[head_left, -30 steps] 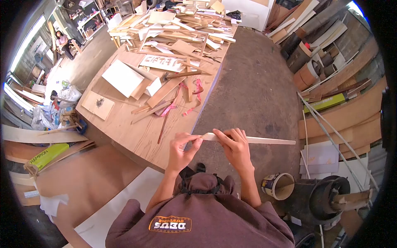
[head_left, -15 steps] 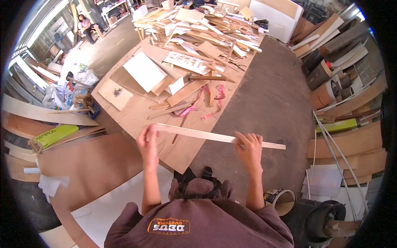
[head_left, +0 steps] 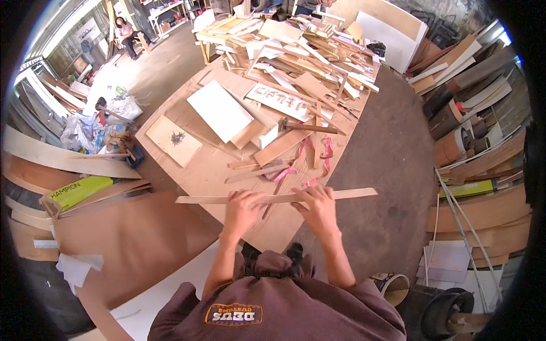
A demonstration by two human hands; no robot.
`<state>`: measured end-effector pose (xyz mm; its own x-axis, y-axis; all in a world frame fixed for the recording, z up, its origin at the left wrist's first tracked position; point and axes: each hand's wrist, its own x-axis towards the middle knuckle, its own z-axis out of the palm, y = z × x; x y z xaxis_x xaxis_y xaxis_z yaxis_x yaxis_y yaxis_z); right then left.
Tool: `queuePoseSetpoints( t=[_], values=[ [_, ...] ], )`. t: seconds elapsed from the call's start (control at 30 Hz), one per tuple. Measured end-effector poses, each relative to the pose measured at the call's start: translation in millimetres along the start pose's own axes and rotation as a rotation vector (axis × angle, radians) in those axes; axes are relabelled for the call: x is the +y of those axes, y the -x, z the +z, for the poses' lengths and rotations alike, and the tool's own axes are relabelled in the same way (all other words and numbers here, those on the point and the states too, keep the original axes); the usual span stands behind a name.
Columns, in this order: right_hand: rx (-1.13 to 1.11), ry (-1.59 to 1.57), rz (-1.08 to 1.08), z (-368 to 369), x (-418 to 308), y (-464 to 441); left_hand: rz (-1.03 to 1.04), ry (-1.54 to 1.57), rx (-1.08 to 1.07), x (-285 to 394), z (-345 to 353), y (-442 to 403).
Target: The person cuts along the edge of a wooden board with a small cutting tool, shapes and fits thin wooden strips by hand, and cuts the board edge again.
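A long thin wooden strip (head_left: 355,194) lies crosswise in both hands, above the near end of the plywood table (head_left: 273,230). My left hand (head_left: 243,211) is closed round it left of its middle, and my right hand (head_left: 317,207) grips it right of the middle. Both ends of the strip stick out past the hands. Just beyond it on the table are a pink ribbon (head_left: 327,155), thin wood pieces and a hammer (head_left: 310,127). A white board (head_left: 219,110) rests farther back, beside a small wooden square (head_left: 173,140) with a dark heap on it.
Piled wood scraps (head_left: 296,42) cover the table's far part. A seated person (head_left: 129,37) is at the far left, and part of another person (head_left: 310,5) shows behind the pile. A bucket (head_left: 394,288) stands at lower right; leaning boards (head_left: 483,213) line the right side.
The strip has come level in front of me, and my hands have moved from its left end and right part to either side of its middle. The view has shifted too.
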<state>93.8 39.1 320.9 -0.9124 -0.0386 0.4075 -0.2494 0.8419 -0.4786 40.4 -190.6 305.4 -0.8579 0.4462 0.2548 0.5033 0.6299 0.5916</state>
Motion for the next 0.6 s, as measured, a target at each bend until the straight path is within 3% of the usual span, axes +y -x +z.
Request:
queuePoseSetpoints(
  t=[0.07, 0.17, 0.33, 0.43, 0.5, 0.6],
  values=[
    [0.095, 0.211, 0.071, -7, 10, -7, -0.017, -0.002, 0.024, -38, -24, -2],
    [0.078, 0.287, 0.212, -8, 22, -15, -0.044, 0.015, 0.019, -85, -40, -5],
    [-0.001, 0.223, 0.108, 64, -3, -40, 0.062, 0.069, -0.060, -92, -20, -33],
    [-0.130, 0.062, 0.072, 104, -28, -58, 0.138, 0.243, -0.211, -87, -7, -50],
    [-0.069, 0.022, 0.191, 106, -34, -63, -0.099, 0.288, -0.486, -94, -10, -61],
    [0.006, 0.033, 0.320, 97, -33, -63, -0.047, 0.421, -0.400, -124, -12, -60]
  ],
)
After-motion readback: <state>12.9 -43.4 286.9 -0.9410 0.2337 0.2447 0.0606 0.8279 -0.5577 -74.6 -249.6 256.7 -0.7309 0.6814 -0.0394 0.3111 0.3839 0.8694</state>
